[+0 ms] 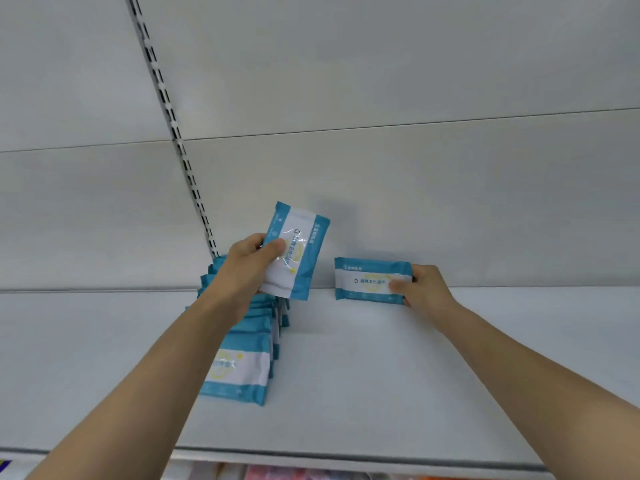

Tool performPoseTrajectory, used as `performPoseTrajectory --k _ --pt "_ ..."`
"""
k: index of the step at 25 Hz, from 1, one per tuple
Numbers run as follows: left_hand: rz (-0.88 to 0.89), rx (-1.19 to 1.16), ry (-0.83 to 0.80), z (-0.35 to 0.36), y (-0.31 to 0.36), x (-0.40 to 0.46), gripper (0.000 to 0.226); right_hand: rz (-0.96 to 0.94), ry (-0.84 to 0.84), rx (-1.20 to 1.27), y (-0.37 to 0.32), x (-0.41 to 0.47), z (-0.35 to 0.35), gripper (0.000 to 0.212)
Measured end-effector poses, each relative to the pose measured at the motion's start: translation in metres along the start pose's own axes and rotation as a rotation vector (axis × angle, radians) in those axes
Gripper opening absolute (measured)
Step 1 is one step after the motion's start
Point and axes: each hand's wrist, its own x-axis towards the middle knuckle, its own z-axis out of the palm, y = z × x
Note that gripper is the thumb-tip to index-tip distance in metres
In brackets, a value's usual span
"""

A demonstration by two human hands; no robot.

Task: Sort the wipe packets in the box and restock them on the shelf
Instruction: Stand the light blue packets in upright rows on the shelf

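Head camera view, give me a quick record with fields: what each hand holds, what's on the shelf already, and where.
left hand: holds a tilted wipe packet above the shelf
right hand: holds a second packet upright at the back wall
row of packets: standing on the shelf, left of centre, running front to back
box: not in view

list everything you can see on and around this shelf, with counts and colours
row of wipe packets: several, exact count unclear, blue and white, standing in a line on the shelf's left, running back to the rear panel
tilted packet: one, blue and white, held above the row's far end
upright packet: one, blue and white, standing on the shelf against the rear panel, right of the row
shelf: one, white
rear panel: white, behind the shelf
slotted upright: one, black slots, on the panel's left
goods below the shelf: blurred, pinkish
hands: left hand grips the tilted packet; right hand grips the upright packet
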Motion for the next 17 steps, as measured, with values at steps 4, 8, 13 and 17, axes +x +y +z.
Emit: performPoseTrajectory --k 4,8,13,17 --pt "-0.027 -0.018 -0.020 -0.006 -0.002 0.016 0.021 -0.015 0.086 -0.030 0.000 0.023 0.023 0.016" --pt "-0.050 -0.057 -0.036 -0.002 -0.005 0.020 0.020 -0.053 0.178 -0.031 0.005 0.028 0.030 0.012" --pt "-0.039 -0.032 -0.063 0.006 -0.004 0.020 0.018 -0.048 0.161 -0.046 0.006 0.025 0.028 0.011" --pt "-0.020 -0.017 -0.017 0.017 -0.001 0.023 0.013 -0.250 0.467 -0.157 -0.008 0.001 0.032 0.024"
